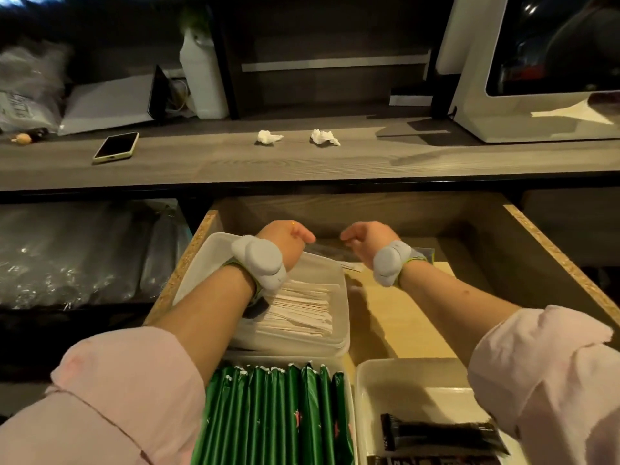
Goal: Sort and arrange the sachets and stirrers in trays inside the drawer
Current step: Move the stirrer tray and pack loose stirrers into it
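Note:
The wooden drawer (550,250) is pulled out. At its back lies a clear plastic bag (330,251). My left hand (285,239) and my right hand (369,239) curl onto the bag's two ends, and the film stretches between them. My fingertips are hidden behind the hands. A paper-wrapped stirrer (350,266) pokes out under the bag. Under my left wrist, a white tray (201,263) holds a stack of wrapped wooden stirrers (302,307). Green sachets (278,417) stand in rows in the near left tray (350,391). The near right tray (402,374) holds black sachets (439,434).
Bare drawer floor (396,313) shows between the trays on the right. On the counter above lie a phone (115,146) and two crumpled tissues (268,137) (323,137). A white screen terminal (536,78) stands at the right. Plastic-wrapped stock (67,256) fills the shelf to the left.

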Tool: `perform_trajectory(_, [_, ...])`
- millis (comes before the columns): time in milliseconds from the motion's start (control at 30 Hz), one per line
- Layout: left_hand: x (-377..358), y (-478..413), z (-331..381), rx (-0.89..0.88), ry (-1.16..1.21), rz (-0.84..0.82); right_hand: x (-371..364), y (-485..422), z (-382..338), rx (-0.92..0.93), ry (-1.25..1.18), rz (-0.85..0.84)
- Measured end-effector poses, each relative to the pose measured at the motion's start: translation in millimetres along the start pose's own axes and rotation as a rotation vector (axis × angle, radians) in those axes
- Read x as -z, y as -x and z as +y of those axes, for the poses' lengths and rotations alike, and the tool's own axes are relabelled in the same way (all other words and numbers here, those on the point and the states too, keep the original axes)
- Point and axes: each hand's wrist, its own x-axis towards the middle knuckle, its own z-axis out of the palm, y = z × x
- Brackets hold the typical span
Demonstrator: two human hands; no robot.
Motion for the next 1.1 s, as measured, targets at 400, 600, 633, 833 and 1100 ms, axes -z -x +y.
perform_trajectory(400, [-16,-22,7,0.085,-0.537,-0.186,-28,-35,32,0.082,0.465,-0.306])
perform_trajectory(600, [-20,-24,5,0.117,-0.518,-0.153,-54,-49,6,0.112,0.415,-0.431])
perform_trajectory(633, [-22,-24,4,0.115,-0.527,-0.144,-58,-49,5,0.133,0.403,-0.408])
perform_trajectory(833, [-18,-22,4,0.111,-0.534,-0.165,-51,-34,25,0.154,0.268,-0.243])
perform_trajectory(1100, [-17,-19,5,0.091,-0.522,-0.177,-5,-9,56,0.003,0.371,-0.385])
